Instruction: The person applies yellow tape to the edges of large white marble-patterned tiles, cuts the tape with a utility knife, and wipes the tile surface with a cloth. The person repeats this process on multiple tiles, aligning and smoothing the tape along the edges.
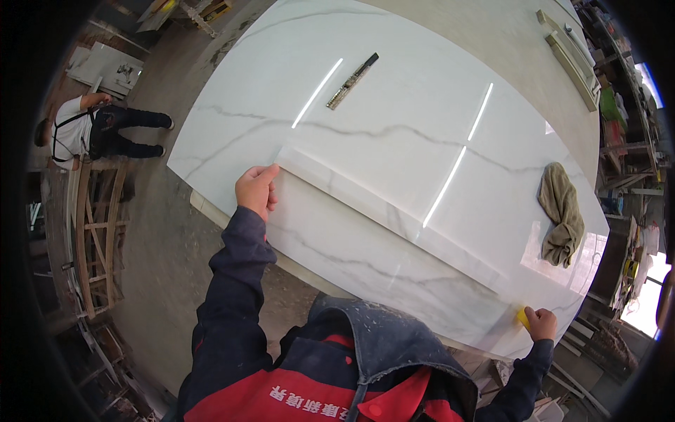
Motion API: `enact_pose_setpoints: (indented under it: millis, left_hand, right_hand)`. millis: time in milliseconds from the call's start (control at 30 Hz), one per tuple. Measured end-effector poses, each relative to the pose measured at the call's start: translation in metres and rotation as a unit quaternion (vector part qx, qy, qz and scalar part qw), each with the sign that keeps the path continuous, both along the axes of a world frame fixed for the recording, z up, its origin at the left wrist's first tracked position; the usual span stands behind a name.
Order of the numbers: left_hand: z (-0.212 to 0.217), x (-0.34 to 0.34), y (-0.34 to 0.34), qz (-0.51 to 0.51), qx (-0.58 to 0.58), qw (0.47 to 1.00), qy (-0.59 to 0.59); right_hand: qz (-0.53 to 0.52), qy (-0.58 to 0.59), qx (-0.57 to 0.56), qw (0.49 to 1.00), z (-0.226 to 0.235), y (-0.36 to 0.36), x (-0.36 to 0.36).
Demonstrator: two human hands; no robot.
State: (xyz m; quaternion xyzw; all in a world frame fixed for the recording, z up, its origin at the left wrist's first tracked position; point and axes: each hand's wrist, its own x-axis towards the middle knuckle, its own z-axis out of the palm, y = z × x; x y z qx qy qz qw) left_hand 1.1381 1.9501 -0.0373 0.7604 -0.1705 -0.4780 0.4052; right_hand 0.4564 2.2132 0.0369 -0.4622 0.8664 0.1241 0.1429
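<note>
A long white strip with grey veins (383,211) lies slantwise on a large glossy white stone slab (415,91) with matching veins. My left hand (257,190) is closed at the strip's left end, its thumb and fingertips against the corner. Beyond the strip's other end, near the slab's right front edge, my right hand (542,324) is closed around a small yellow object (523,316). Fingers cover most of that object, so its kind does not show. A crumpled olive-green cloth (561,214) lies on the slab's right side, farther off than my right hand.
A narrow tool with a black end (353,81) rests on the slab's far part. At far left stands another person (105,130) beside a wooden rack (98,232). Shelves with assorted goods (622,105) line the right side. Long beams (571,63) lie beyond the slab.
</note>
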Motion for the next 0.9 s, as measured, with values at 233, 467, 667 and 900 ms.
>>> enact_pose_setpoints:
  millis: [233, 467, 667, 900]
  left_hand:
    - [0.001, 0.001, -0.001, -0.003, 0.005, 1.0, -0.018]
    - [-0.043, 0.026, -0.006, -0.047, -0.023, 0.999, -0.014]
    - [-0.046, 0.046, -0.006, -0.055, -0.001, 0.998, -0.042]
    - [-0.043, 0.047, -0.014, -0.066, 0.009, 0.997, -0.038]
  right_hand:
    - [-0.005, 0.014, 0.014, 1.0, 0.004, -0.002, 0.011]
    - [0.007, 0.042, 0.108, 0.993, -0.008, 0.002, -0.002]
    - [-0.009, 0.037, 0.092, 0.995, -0.003, -0.015, 0.017]
    - [-0.022, 0.061, 0.139, 0.988, -0.002, -0.032, 0.037]
